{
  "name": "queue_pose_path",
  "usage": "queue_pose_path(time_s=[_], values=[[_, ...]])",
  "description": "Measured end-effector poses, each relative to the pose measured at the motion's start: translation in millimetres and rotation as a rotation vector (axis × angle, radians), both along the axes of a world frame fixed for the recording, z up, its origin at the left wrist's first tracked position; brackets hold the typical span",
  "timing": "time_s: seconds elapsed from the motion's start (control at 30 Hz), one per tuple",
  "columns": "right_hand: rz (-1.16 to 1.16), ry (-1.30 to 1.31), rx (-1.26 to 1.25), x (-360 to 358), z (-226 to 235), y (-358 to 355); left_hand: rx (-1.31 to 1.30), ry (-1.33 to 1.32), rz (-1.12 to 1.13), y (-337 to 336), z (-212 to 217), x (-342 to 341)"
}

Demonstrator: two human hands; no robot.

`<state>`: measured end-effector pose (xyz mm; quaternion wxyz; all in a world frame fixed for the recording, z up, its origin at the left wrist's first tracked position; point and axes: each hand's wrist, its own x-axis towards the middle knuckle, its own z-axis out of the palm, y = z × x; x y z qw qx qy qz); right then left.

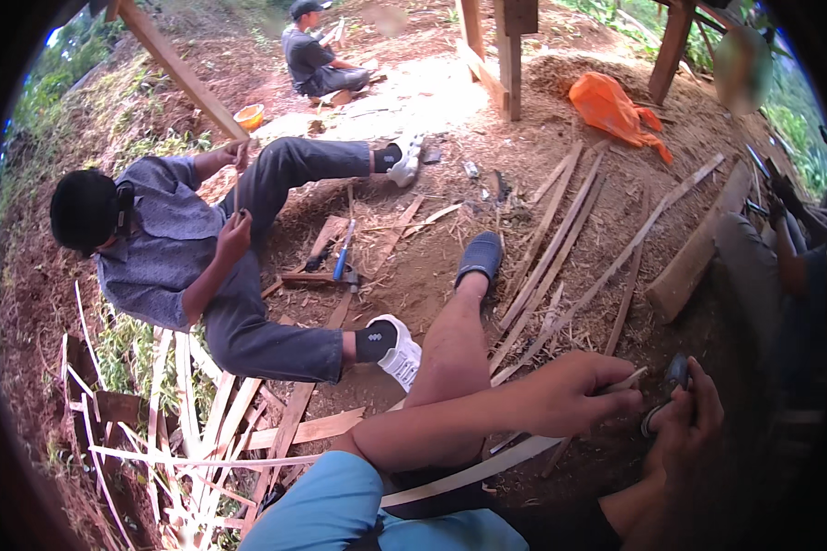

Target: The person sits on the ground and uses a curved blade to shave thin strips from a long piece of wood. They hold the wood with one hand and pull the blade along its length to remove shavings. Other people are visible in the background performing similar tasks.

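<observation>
The left hand is gripping a thin bamboo strip that is running back across the lap. Just right of it, the right hand is closing around a dark-handled knife. Far ahead, a small orange bowl is sitting on the dirt, its contents unclear.

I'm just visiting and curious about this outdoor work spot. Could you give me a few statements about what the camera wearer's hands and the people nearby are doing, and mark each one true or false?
1. The left hand grips a thin bamboo strip. True.
2. The right hand is empty. False: it holds a small dark tool; what kind is unclear.
3. A seated person in a grey shirt holds a thin strip upright. True.
4. The orange bag lies in the wearer's lap. False: it lies on the ground far ahead, near wooden posts.
5. A blue-handled tool lies on the ground. True.
</observation>
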<state>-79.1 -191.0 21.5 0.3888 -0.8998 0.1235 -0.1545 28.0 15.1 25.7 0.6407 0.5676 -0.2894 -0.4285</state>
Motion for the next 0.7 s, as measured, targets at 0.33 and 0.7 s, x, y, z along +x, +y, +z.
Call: queue_pose_path(time_s=[0.33, 0.7], values=[[0.288, -0.152, -0.112, 11, -8, -4, 0.050, 0.297, 0.345, -6, 19, -3], [0.287, -0.187, -0.029, 18, -16, 10, -0.164, 0.664, 0.419, -1, 5, -2]])
